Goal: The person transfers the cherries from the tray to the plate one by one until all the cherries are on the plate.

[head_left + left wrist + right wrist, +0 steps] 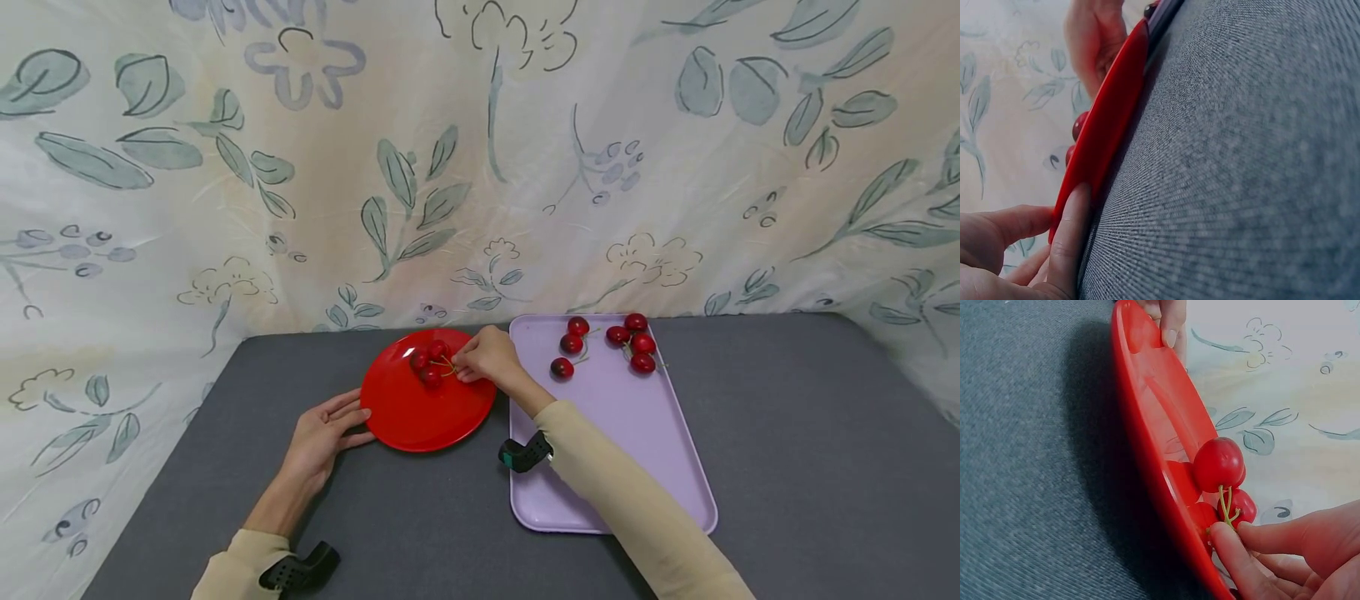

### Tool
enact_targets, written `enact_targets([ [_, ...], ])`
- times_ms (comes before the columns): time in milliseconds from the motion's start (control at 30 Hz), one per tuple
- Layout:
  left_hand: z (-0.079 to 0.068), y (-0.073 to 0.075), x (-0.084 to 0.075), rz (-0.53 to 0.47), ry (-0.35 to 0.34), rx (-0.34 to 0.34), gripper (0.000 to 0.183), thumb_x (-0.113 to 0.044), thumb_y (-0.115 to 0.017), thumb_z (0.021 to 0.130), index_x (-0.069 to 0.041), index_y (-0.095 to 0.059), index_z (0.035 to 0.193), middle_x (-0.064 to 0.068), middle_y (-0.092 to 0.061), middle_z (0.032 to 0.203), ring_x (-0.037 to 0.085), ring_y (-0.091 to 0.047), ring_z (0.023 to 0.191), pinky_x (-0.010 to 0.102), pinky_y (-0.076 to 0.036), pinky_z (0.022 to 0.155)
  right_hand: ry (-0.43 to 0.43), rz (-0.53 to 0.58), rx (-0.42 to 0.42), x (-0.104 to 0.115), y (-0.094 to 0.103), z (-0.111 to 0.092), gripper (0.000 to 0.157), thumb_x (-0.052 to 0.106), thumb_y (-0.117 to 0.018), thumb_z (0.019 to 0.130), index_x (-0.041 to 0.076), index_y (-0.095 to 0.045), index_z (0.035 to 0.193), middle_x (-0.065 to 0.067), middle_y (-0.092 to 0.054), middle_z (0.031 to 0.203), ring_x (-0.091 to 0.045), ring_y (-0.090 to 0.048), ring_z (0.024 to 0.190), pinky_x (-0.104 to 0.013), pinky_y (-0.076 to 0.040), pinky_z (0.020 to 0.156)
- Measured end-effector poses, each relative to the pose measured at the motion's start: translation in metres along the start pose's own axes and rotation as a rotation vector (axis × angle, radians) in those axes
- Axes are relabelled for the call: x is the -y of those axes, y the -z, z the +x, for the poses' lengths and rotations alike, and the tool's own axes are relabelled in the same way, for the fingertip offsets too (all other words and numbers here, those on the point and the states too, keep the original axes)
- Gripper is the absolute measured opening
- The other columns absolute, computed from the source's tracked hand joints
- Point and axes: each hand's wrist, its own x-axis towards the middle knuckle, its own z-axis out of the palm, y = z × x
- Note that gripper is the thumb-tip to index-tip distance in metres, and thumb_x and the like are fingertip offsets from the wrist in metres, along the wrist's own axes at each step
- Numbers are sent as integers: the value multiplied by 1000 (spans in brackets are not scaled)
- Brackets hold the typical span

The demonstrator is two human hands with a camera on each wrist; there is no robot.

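Observation:
A round red plate (420, 421) is in the middle of the head view with a small bunch of cherries (431, 377) towards its far side. My left hand (318, 437) holds the plate's left rim. In the left wrist view, its thumb meets the rim and a finger (1067, 240) lies along the underside. At the plate's right side, my right hand (489, 357) pinches the green stems (1229, 509) of the bunch between thumb and fingertip. The red cherries (1218, 464) hang together from these stems at the plate; whether all rest on it I cannot tell.
A lilac tray (600, 450) lies right of the plate, under my right forearm. Dark red cherries form a left group (572, 343) and a right group (642, 344) at its far end. A patterned cloth (420, 100) hangs behind the grey table (795, 467).

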Motion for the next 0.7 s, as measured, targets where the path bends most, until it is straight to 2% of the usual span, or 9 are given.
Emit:
enact_targets([
  [400, -1, -1, 3, 2, -16, 3, 51, -5, -59, 98, 2, -41, 146, 11, -60, 132, 9, -67, 98, 33, -58, 83, 30, 18, 21, 0, 7, -3, 17, 5, -70, 90, -10, -74, 95, -15, -70, 71, -18, -69, 57, -23, -58, 55],
  [567, -2, -2, 4, 6, -24, 4, 52, -6, -59, 98, 2, -40, 146, 12, -58, 133, 9, -67, 99, 33, -58, 84, 85, -20, 19, 2, 12, -7, 16, 5, -69, 90, -10, -74, 94, -16, -71, 73, -20, -70, 59, -25, -59, 55],
  [700, -3, -2, 6, 17, -36, 3, 52, -5, -59, 98, 3, -40, 146, 14, -56, 136, 8, -67, 100, 34, -58, 84, 160, -81, 30, 5, 19, -12, 16, 7, -69, 91, -7, -74, 96, -14, -71, 77, -19, -70, 61, -25, -59, 57],
])
